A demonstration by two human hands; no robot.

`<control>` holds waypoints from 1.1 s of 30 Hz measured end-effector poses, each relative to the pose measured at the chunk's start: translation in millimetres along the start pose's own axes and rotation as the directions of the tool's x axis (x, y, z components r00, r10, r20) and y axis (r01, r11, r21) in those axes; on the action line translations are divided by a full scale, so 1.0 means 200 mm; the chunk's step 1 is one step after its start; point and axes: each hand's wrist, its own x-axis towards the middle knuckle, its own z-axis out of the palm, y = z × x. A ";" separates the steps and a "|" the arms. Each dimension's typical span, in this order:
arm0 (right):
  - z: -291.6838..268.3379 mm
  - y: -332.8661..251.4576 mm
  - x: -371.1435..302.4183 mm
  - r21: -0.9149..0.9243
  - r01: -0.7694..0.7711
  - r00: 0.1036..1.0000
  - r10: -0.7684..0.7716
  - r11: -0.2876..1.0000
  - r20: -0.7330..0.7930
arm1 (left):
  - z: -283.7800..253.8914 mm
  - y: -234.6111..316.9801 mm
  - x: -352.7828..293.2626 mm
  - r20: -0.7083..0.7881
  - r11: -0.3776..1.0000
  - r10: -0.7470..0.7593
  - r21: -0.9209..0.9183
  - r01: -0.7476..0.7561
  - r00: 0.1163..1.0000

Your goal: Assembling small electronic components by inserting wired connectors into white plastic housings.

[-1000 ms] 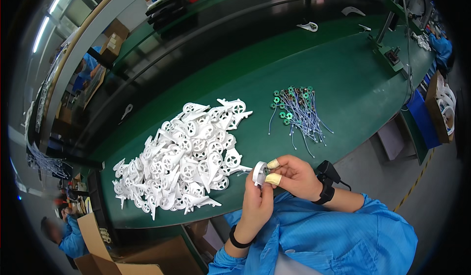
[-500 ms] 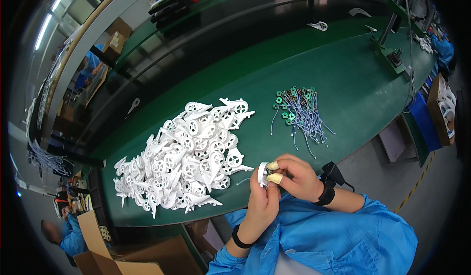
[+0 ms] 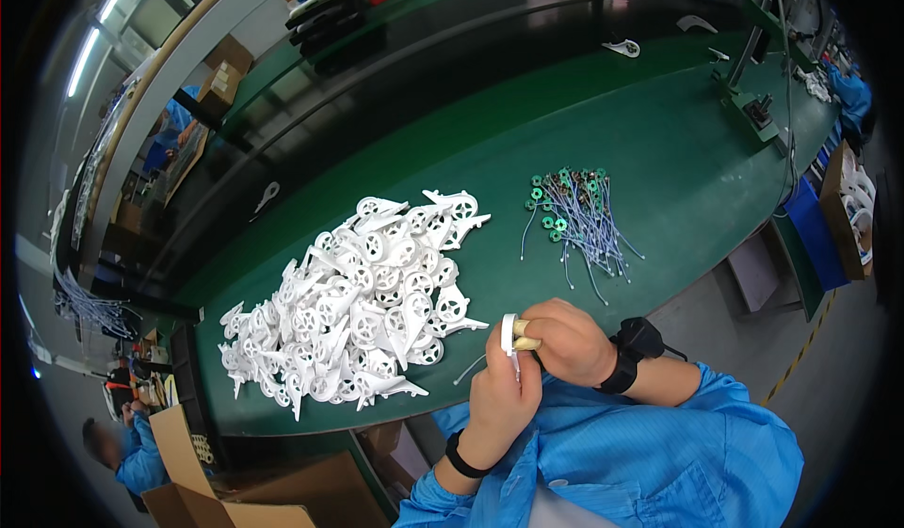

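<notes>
Close to the table's front edge, my left hand point(image 3: 504, 398) grips a white round plastic housing point(image 3: 508, 334) on its edge. My right hand point(image 3: 571, 341) wears yellowish finger cots point(image 3: 524, 336) on thumb and forefinger. These fingertips are pinched together at the housing's right side, and whatever lies between them is hidden. A thin grey-blue wire point(image 3: 468, 370) sticks out to the left from behind my left hand. Left of my hands is a large heap of similar white housings point(image 3: 363, 292) with spoked round ends and pointed tails. Beyond them lies a bundle of small green round boards with wires point(image 3: 579, 217).
The green table point(image 3: 687, 161) curves off to the right, where a dark green metal stand point(image 3: 753, 113) rises. Single white parts point(image 3: 623, 48) lie along the far side. An open cardboard box point(image 3: 221, 490) stands below at left. Other people in blue point(image 3: 141, 453) sit farther away.
My right fingertips have closed in on the housing, covering its inside, which showed a little before. The housing has turned more edge-on. The view has shifted slightly.
</notes>
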 end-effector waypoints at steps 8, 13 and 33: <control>0.00 -0.02 0.00 0.019 -0.196 0.971 0.191 0.980 0.143 | 0.01 -0.03 0.00 0.030 0.996 0.054 0.073 -0.056 0.998; 0.00 -0.03 0.03 0.063 -0.265 0.951 0.250 0.962 0.182 | 0.05 -0.12 0.02 -0.047 0.988 0.137 -0.071 -0.141 0.989; -0.06 -0.06 0.09 -0.007 -0.120 0.974 0.119 0.993 0.192 | -0.02 -0.05 0.03 0.261 0.625 -0.177 -0.715 0.313 0.949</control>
